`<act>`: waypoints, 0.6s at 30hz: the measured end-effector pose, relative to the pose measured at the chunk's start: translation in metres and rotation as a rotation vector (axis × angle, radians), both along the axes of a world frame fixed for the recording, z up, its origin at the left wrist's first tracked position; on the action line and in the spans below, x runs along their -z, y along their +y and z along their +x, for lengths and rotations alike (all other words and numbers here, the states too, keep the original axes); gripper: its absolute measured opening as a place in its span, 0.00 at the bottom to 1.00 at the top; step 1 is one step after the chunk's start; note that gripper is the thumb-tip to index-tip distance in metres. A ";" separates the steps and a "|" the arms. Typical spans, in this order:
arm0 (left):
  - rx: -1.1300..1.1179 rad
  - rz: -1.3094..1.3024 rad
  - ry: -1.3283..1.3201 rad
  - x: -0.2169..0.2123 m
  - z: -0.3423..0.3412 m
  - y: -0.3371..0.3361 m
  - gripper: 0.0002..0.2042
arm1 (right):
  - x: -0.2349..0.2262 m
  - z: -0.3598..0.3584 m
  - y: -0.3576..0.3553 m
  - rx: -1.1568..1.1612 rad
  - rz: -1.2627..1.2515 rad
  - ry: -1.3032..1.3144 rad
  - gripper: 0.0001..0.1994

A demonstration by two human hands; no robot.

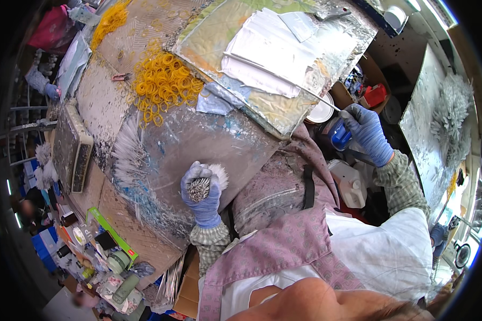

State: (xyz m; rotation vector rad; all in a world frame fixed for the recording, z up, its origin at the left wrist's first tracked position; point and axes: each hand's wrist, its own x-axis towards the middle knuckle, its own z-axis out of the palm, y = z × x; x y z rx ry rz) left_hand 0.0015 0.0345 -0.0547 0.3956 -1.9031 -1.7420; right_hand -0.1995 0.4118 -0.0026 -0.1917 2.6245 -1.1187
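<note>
Bundle of thin white sticks (202, 187) gripped in the left hand (201, 193), just left of the frame's centre.

Blue-gloved, that left hand is closed tight around the bundle above the paint-smeared worktable (166, 144). At upper right, the right hand (367, 131), also gloved, pinches a long thin rod (284, 83) beside a blue cup (340, 136). A heap of yellow rubber bands (163, 83) lies at upper left, with loose white sticks (128, 152) below it.

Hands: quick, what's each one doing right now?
Left hand: closed around a bundle of thin white sticks.
Right hand: closed on a long thin rod, over a blue container.
</note>
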 end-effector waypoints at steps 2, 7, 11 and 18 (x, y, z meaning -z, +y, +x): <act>0.009 0.002 0.013 0.003 0.000 -0.001 0.25 | 0.000 -0.003 0.001 0.056 -0.026 0.018 0.12; 0.019 0.028 0.012 0.006 0.002 -0.002 0.27 | 0.007 -0.022 0.008 0.104 0.030 0.018 0.12; 0.001 0.020 -0.011 0.007 0.002 -0.002 0.27 | 0.015 -0.034 0.016 0.089 0.044 0.189 0.11; 0.009 0.026 -0.006 -0.001 0.000 0.001 0.25 | 0.030 -0.049 0.037 0.072 0.061 0.275 0.12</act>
